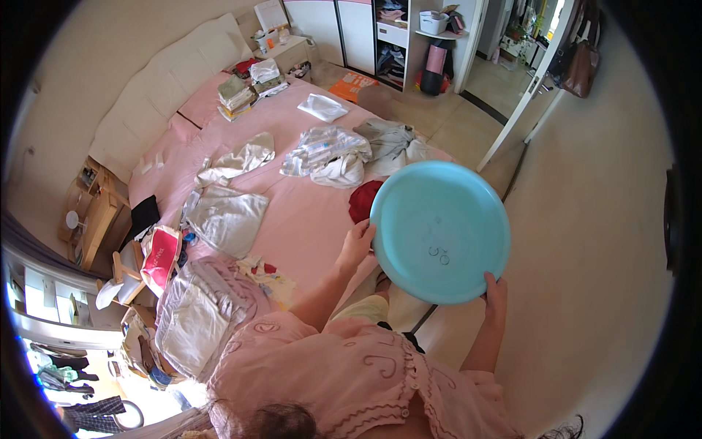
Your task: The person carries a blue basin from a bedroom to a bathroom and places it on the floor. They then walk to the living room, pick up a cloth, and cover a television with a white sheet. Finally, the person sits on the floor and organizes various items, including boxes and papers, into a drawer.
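Note:
A round light-blue plastic basin (439, 205) is held up in front of me, its inside facing me. It holds nothing but a few small dark marks on its bottom. My left hand (358, 240) grips its left rim, and my right hand (495, 285) grips the lower right rim. The fingertips of both hands are hidden behind the basin. Just left of the basin a dark red cloth (363, 201) lies on the bed, partly covered by it. Beyond are a grey garment (386, 140) and a crumpled striped white garment (322, 150).
The pink-covered bed (292, 219) fills the left, with light garments (227, 219) and folded stacks (238, 95) on it. A chair with a pink-and-white bag (161, 256) stands at its near left. To the right are a wall (592, 219) and an open door (523, 95) with hanging bags.

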`<state>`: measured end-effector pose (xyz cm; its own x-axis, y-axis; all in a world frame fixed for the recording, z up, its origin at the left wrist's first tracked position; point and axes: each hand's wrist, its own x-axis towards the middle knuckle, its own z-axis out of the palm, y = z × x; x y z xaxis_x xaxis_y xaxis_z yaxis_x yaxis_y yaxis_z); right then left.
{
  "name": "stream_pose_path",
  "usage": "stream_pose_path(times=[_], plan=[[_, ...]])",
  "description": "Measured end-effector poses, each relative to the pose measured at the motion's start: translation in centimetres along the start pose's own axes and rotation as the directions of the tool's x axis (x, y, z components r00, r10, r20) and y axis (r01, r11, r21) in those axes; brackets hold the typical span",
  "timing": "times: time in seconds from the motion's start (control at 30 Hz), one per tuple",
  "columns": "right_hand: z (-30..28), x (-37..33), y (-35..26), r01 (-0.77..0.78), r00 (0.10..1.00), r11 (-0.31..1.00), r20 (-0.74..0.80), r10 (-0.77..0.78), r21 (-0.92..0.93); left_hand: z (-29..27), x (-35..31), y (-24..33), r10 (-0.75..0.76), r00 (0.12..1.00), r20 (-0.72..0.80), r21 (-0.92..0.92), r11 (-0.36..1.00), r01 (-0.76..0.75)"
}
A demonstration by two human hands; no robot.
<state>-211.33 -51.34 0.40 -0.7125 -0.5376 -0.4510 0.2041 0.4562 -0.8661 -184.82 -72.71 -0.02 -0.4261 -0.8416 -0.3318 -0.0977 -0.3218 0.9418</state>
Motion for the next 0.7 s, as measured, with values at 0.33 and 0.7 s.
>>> stream_pose_path(times=[0.33,0.7], plan=[[-4.2,18.5,-9.8,-0.037,0.999,0.997,-0.019,0.036,-0.067,11.4,19.4,4.3,0.096,0.993,-0.074,-0.018,0.995,-0.098],[-6.7,39.0,-17.5,0.002,0.999,1.0,0.049,-0.002,-0.006,21.5,39.2,4.8,0.322,0.929,-0.184,0.185,0.939,-0.289]])
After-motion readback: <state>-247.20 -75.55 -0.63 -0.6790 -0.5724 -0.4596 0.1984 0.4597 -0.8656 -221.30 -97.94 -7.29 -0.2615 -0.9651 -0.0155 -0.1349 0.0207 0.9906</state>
